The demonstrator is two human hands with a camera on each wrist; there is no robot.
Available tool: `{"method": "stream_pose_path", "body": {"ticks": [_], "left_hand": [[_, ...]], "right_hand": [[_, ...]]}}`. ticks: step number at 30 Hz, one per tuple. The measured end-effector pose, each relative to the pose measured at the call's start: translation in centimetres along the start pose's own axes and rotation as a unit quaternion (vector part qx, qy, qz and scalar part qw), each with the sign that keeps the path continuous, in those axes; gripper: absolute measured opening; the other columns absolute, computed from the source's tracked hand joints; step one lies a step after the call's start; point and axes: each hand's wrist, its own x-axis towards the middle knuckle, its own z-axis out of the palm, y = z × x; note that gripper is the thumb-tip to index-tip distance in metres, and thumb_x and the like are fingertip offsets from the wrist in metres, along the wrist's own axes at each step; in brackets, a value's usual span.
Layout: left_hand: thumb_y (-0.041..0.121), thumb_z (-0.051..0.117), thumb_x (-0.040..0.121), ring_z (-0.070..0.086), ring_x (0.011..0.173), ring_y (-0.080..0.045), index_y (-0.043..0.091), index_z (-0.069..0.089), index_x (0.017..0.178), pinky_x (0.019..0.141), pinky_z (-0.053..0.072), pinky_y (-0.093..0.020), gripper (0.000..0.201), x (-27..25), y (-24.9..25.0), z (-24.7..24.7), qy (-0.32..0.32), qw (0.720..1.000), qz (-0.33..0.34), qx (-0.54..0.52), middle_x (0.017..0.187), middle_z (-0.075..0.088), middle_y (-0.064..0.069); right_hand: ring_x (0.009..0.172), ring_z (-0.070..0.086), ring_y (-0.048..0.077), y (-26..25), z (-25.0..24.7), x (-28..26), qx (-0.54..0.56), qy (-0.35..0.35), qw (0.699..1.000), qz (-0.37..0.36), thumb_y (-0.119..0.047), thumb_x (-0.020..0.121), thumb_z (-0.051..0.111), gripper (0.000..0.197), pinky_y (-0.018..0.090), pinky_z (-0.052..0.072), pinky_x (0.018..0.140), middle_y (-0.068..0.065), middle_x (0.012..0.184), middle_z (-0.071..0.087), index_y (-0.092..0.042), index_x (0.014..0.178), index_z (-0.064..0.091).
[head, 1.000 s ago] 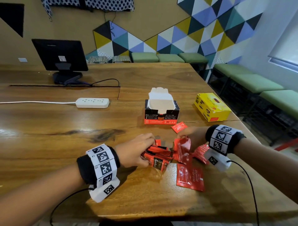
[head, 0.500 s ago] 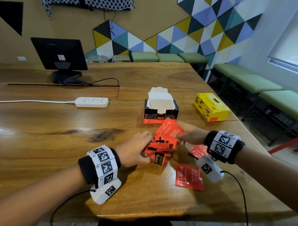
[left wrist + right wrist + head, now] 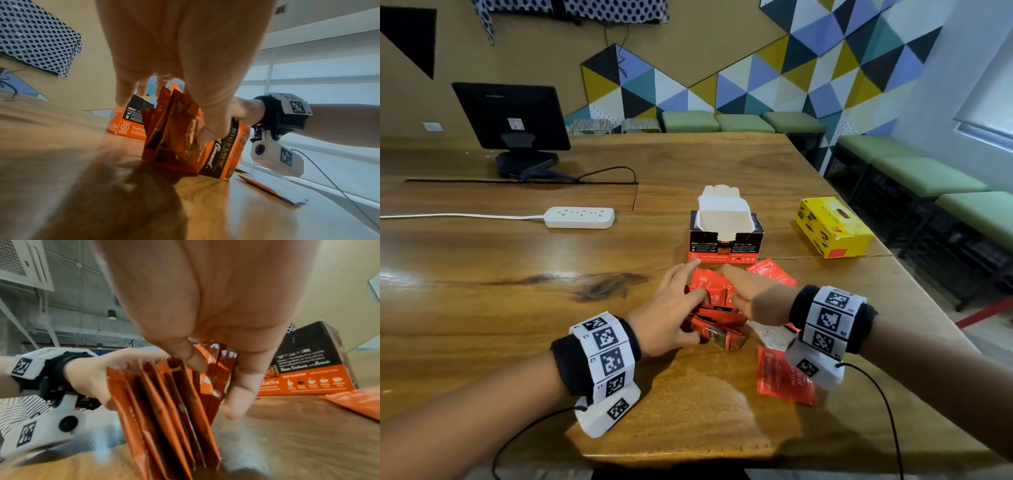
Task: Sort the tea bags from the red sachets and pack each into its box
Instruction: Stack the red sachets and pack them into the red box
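A stack of red sachets (image 3: 717, 320) stands on edge on the wooden table (image 3: 517, 308), between my two hands. My left hand (image 3: 695, 308) grips the stack's near-left end, thumb on the front sachet (image 3: 176, 129). My right hand (image 3: 732, 291) pinches the far sachets (image 3: 213, 386) between thumb and fingers from the right. The open red-and-black box (image 3: 726, 236) stands just beyond the hands, its white inside showing. A yellow box (image 3: 832, 228) lies closed at the right. No tea bag shows in any view.
Loose red sachets lie flat by my right wrist (image 3: 784, 380) and in front of the open box (image 3: 772, 270). A white power strip (image 3: 580, 217) with its cord and a black monitor (image 3: 513, 116) sit at the far left. The table's right edge is close to the yellow box.
My right hand lifted a sachet off the table and brought it onto the stack. Both hands now hold the stack, which has shifted slightly toward the open box.
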Motion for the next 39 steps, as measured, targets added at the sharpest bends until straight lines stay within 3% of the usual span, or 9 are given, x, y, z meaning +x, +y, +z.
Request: {"method": "stream_pose_path", "body": {"ticks": [3,6,10,13,18,23,28,35,39], "left_hand": [[0.031,0.065,0.08,0.018,0.139,-0.026,0.011,0.047,0.116,0.115,0.025,-0.036,0.045,0.2,-0.1,-0.2,-0.01,1.0,0.007,-0.016,0.153,0.008,-0.008],[0.026,0.067,0.079,0.041,0.117,-0.02,0.009,0.049,0.114,0.097,0.038,-0.025,0.042,0.5,-0.1,-0.6,-0.015,0.998,0.011,-0.054,0.132,0.033,-0.008],[0.024,0.068,0.079,0.042,0.092,-0.014,0.012,0.05,0.108,0.074,0.034,-0.019,0.037,0.8,0.0,-0.9,-0.018,0.997,0.002,-0.07,0.104,0.033,0.0],[0.025,0.067,0.079,0.043,0.093,-0.012,0.013,0.05,0.11,0.077,0.037,-0.018,0.037,0.9,-0.1,-0.8,-0.024,0.997,0.006,-0.078,0.107,0.035,0.0],[0.023,0.068,0.078,0.041,0.093,-0.008,0.012,0.047,0.111,0.077,0.035,-0.013,0.04,0.8,-0.1,-0.6,0.003,0.994,0.017,-0.103,0.107,0.036,0.004],[0.017,0.072,0.074,0.042,0.086,-0.007,0.018,0.036,0.109,0.068,0.037,-0.014,0.05,1.0,-0.1,-0.5,0.047,0.986,0.018,-0.156,0.101,0.041,0.005],[0.022,0.076,0.07,0.044,0.106,-0.006,0.026,0.019,0.139,0.092,0.04,-0.02,0.09,1.2,-0.1,-0.5,0.021,0.987,0.0,-0.158,0.122,0.04,0.004],[0.023,0.073,0.075,0.043,0.107,-0.005,0.018,0.034,0.133,0.093,0.041,-0.019,0.071,1.2,-0.2,-0.5,0.015,0.99,-0.007,-0.141,0.122,0.039,0.004],[0.022,0.072,0.077,0.043,0.105,-0.005,0.019,0.038,0.126,0.089,0.04,-0.017,0.06,1.1,-0.3,-0.5,0.029,0.989,-0.008,-0.143,0.118,0.038,0.007]], "right_hand": [[0.095,0.055,0.026,-0.2,-0.1,0.0,-0.021,-0.002,1.0,-0.008,-0.012,0.095,0.044,0.037,0.037,0.049,0.082,0.007,0.11,0.052,-0.013,0.13,0.032],[0.096,0.052,0.018,-0.2,-0.4,0.2,-0.001,0.006,1.0,-0.024,-0.015,0.093,0.049,0.043,0.029,0.045,0.08,-0.003,0.105,0.045,-0.019,0.132,0.032],[0.087,0.055,0.016,0.0,-1.0,0.0,0.039,0.095,0.993,-0.054,-0.023,0.086,0.063,0.039,0.028,0.049,0.077,-0.004,0.103,0.049,-0.029,0.118,0.042],[0.083,0.055,0.014,0.6,-1.1,0.4,0.003,0.131,0.989,-0.066,-0.028,0.082,0.066,0.015,0.028,0.049,0.077,-0.007,0.094,0.049,-0.025,0.091,0.054],[0.066,0.05,0.0,1.4,-0.6,0.6,0.01,0.164,0.985,-0.056,-0.021,0.082,0.067,0.005,0.018,0.043,0.065,-0.012,0.076,0.053,-0.021,0.083,0.062],[0.054,0.047,0.001,2.1,-0.3,0.3,0.123,0.167,0.978,-0.026,-0.002,0.078,0.056,0.02,0.014,0.044,0.057,-0.009,0.069,0.058,-0.022,0.079,0.061],[0.069,0.056,0.009,2.2,-0.3,0.2,0.131,0.167,0.977,-0.024,-0.005,0.08,0.059,0.022,0.021,0.05,0.067,-0.006,0.078,0.062,-0.026,0.085,0.061],[0.063,0.057,0.0,3.4,0.4,-0.4,0.184,0.186,0.964,-0.039,-0.006,0.08,0.064,0.015,0.012,0.044,0.061,-0.008,0.073,0.061,-0.019,0.081,0.058],[0.061,0.059,0.003,4.4,0.8,-0.9,0.22,0.204,0.953,-0.03,-0.004,0.077,0.069,0.017,0.029,0.05,0.067,-0.014,0.061,0.063,-0.016,0.075,0.057]]}}
